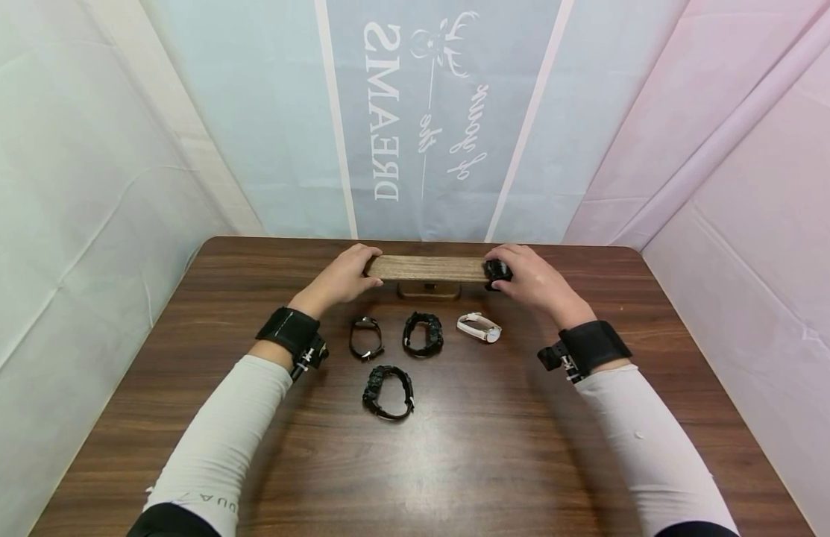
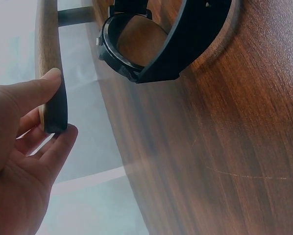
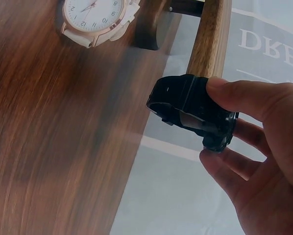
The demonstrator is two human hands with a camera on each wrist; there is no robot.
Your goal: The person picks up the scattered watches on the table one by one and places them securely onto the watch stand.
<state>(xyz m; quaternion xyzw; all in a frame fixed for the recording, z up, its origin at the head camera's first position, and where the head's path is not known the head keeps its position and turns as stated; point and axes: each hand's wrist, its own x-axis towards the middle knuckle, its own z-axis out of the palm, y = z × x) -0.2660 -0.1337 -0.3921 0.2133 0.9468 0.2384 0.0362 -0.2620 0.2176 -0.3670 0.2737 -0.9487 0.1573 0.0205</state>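
Note:
A wooden display stand [image 1: 428, 268] with a long bar on a base stands near the table's back edge. My left hand [image 1: 345, 274] grips the bar's left end, thumb on its near side and fingers behind it, as the left wrist view shows. At the other end my right hand [image 1: 532, 277] pinches a black watch [image 3: 195, 105], whose strap loops round the bar's end. Closest to the stand lie a slim black watch [image 1: 365, 338], a chunky black watch [image 1: 423, 335] and a white-strapped watch [image 1: 479, 327]. Another chunky black watch [image 1: 388, 392] lies nearer to me.
The brown wooden table [image 1: 495, 462] reaches back to a pale blue curtain [image 1: 428, 216] with mirrored lettering. White fabric walls [image 1: 86, 224] close in both sides. A black strap with a small camera [image 1: 290, 332] circles each wrist.

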